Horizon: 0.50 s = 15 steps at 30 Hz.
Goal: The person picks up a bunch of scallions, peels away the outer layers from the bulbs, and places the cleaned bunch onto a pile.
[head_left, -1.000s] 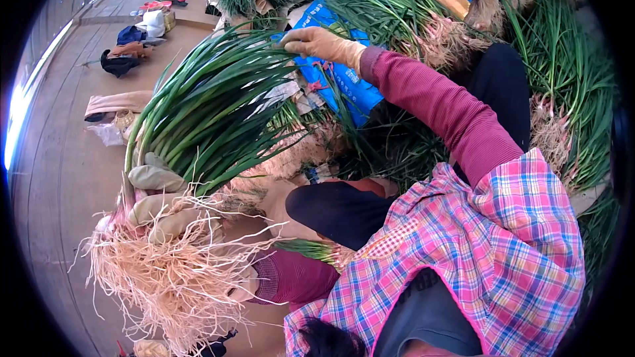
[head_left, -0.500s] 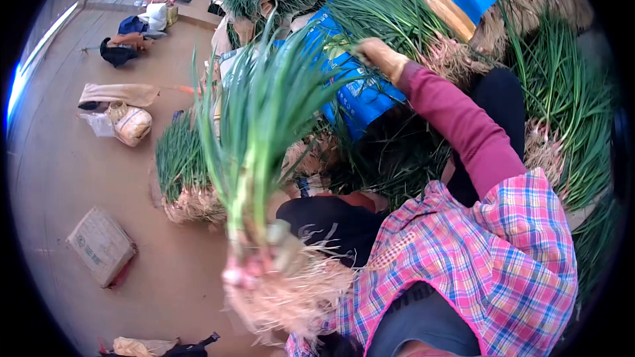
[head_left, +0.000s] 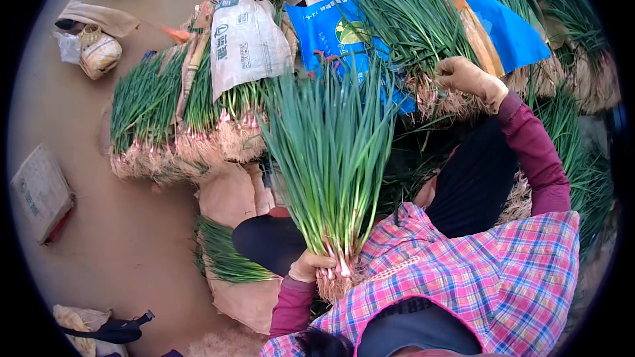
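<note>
My gloved left hand (head_left: 311,266) is closed around the bottom of a bunch of scallions (head_left: 340,178), just above the pale roots. The bunch stands fanned out in front of my lap, leaves pointing away from me. My gloved right hand (head_left: 471,82) is over the root end of a heap of scallions (head_left: 410,16) at the upper right. Its fingers are curled together, and whatever they hold, if anything, cannot be made out. Behind the bunch lies a blue printed sack (head_left: 331,23).
More scallions (head_left: 149,106) lie in rows at the left, partly under a white printed sack (head_left: 248,43). Another blue sheet (head_left: 506,26) covers scallions at the upper right. A box (head_left: 43,192) and a bundled bag (head_left: 99,53) sit on the brown floor.
The scallion bunch, blurred and further left before, is now held steady in front of my lap. My right hand has moved to the right, and the view has shifted.
</note>
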Motion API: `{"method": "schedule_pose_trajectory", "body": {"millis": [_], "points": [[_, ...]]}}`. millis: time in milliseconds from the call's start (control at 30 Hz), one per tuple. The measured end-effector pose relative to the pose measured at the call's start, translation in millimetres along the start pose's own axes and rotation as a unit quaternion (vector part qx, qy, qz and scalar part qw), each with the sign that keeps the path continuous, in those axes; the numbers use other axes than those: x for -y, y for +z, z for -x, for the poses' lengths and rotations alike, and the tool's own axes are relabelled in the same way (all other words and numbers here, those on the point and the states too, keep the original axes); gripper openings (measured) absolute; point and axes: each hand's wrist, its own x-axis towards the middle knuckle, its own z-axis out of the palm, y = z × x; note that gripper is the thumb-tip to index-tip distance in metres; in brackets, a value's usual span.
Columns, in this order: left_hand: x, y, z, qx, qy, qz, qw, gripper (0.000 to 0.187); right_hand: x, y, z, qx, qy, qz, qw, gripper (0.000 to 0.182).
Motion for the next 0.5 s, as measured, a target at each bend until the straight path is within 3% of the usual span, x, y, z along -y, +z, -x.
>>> {"method": "schedule_pose_trajectory", "body": {"millis": [67,100,200,267,300,400,433,500], "points": [[5.1,-2.7,0.3,0.021,-0.012,-0.003,1.0,0.074,11.5,4.9,-13.3,0.0,-0.137,-0.141,0.98,0.01],[0.8,2.8,0.9,0.026,-0.034,-0.024,0.999,0.071,25.2,8.8,-17.0,0.004,-0.125,-0.216,0.968,0.008],[-4.1,12.0,7.9,-0.007,-0.044,-0.067,0.997,0.06,45.8,17.8,-48.5,-0.05,-0.122,-0.264,0.955,0.008],[-29.2,38.0,13.5,0.027,-0.081,-0.097,0.992,0.049,49.8,21.4,-77.8,-0.082,-0.16,-0.253,0.951,0.012],[-34.7,51.0,16.0,0.003,-0.06,-0.087,0.994,0.039,53.4,23.8,-91.4,-0.103,-0.16,-0.221,0.957,0.013],[-19.4,37.0,13.7,0.021,-0.012,-0.105,0.994,0.037,58.1,28.3,-126.5,-0.145,-0.157,-0.118,0.97,0.018],[-27.1,35.1,17.6,0.027,-0.067,-0.104,0.992,0.039,63.3,29.3,-132.1,-0.153,-0.192,-0.02,0.969,0.02],[-29.3,37.4,19.2,0.028,-0.072,-0.112,0.991,0.038,63.6,33.4,-147.3,-0.168,-0.268,0.17,0.933,0.024]]}}
